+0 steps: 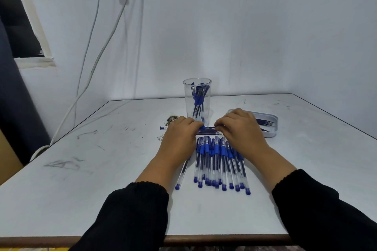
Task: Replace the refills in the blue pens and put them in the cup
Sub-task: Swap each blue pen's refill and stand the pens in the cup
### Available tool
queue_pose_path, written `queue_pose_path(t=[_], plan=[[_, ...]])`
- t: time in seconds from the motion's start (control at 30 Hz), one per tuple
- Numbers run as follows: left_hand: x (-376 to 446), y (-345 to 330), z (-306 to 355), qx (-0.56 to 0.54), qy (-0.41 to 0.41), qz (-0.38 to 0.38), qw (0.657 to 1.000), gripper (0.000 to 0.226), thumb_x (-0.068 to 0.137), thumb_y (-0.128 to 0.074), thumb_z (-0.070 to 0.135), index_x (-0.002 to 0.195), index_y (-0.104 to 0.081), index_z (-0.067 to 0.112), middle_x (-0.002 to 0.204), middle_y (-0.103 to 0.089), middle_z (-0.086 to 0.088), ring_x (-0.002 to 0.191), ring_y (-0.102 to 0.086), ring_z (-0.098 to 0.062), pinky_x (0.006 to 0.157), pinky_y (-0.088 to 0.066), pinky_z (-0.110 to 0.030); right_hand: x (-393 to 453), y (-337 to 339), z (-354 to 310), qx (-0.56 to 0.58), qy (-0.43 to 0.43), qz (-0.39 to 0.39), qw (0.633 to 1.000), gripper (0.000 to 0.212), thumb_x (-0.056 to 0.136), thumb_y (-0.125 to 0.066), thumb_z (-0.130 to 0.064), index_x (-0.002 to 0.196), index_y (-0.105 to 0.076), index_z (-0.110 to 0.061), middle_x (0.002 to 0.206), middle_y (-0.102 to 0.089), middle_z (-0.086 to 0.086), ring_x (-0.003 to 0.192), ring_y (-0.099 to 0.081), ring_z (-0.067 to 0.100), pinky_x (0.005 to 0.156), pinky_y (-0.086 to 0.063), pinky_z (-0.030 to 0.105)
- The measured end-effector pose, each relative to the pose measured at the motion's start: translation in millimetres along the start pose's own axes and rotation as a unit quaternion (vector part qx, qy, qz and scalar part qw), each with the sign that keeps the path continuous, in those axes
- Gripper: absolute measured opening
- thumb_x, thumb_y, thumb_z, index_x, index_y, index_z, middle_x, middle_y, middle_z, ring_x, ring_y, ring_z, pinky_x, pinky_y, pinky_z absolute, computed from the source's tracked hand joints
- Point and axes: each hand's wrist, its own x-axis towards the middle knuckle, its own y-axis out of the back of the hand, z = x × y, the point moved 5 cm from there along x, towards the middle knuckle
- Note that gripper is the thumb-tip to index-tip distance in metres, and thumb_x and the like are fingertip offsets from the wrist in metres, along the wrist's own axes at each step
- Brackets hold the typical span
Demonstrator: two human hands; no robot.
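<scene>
loose blue cap [162,128] lies far left on the tabletop [102,169]. left hand [180,134] is curled, fingers pinching one end of a blue pen [207,128] held level just in front of the clear cup [197,101], which already holds several pens. right hand [239,128] pinches the other end. below the hands, a row of pens [220,161] waits; loose refills [206,133] lie between. white tray [271,126] sits right, more refills inside. pens look light, stiff, slick plastic; best taken at the rubber sleeve. fingertips and the pen's joint are hidden, so can't tell if it's unscrewed.
</scene>
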Motion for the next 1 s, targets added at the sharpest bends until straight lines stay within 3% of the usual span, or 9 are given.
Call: queue_pose_path(t=[0.1,0.3,0.4,0.5,0.73,1.0], plan=[[0,1,-10,0.026,0.033,-0.006,0.999,0.033,0.088,-0.057,0.002,0.116,-0.064,0.017,0.108,-0.066,0.0,0.104,-0.054,-0.022,0.096,-0.032,-0.035,-2,-1,16,-0.01,-0.049,-0.018,0.999,0.009,0.087,-0.069,-0.024,0.093,-0.074,-0.02,0.093,-0.072,-0.004,0.097,-0.057,0.024,0.083,-0.035,0.037],[-1,9,-40,0.091,0.118,0.029,0.989,0.037,0.086,-0.053,-0.002,0.113,-0.065,0.02,0.105,-0.067,0.0,0.1,-0.055,-0.025,0.096,-0.028,-0.038,-6,5,50,-0.016,-0.149,-0.023,0.988,0.014,0.092,-0.061,-0.025,0.096,-0.075,-0.021,0.102,-0.07,-0.002,0.103,-0.05,0.024,0.081,-0.026,0.035],[-1,14,-52,0.108,0.177,0.041,0.977,0.038,0.088,-0.051,0.001,0.117,-0.062,0.022,0.108,-0.066,0.0,0.103,-0.052,-0.025,0.095,-0.024,-0.036,-6,1,56,-0.03,-0.183,-0.062,0.981,0.016,0.093,-0.059,-0.03,0.098,-0.074,-0.026,0.109,-0.066,-0.005,0.109,-0.045,0.022,0.081,-0.023,0.034],[0,14,-53,0.113,0.187,0.04,0.975,0.038,0.088,-0.051,0.002,0.119,-0.061,0.023,0.109,-0.065,0.0,0.104,-0.051,-0.025,0.095,-0.024,-0.036,1,-10,45,-0.05,-0.166,-0.119,0.978,0.018,0.093,-0.058,-0.035,0.101,-0.074,-0.031,0.113,-0.061,-0.007,0.111,-0.041,0.02,0.08,-0.022,0.033],[1,11,-51,0.113,0.183,0.032,0.976,0.039,0.088,-0.05,0.003,0.121,-0.06,0.023,0.111,-0.064,0.0,0.106,-0.049,-0.024,0.096,-0.023,-0.037,20,-30,24,-0.065,-0.148,-0.211,0.964,0.02,0.088,-0.063,-0.042,0.102,-0.074,-0.034,0.12,-0.056,-0.009,0.119,-0.038,0.019,0.098,-0.029,0.039],[2,11,-46,0.114,0.183,0.017,0.976,0.041,0.09,-0.045,0.003,0.124,-0.058,0.023,0.115,-0.062,0.001,0.109,-0.047,-0.023,0.096,-0.021,-0.034,22,-34,23,-0.096,-0.161,-0.243,0.952,0.022,0.084,-0.066,-0.045,0.101,-0.074,-0.032,0.122,-0.056,-0.006,0.121,-0.039,0.02,0.1,-0.03,0.039]])
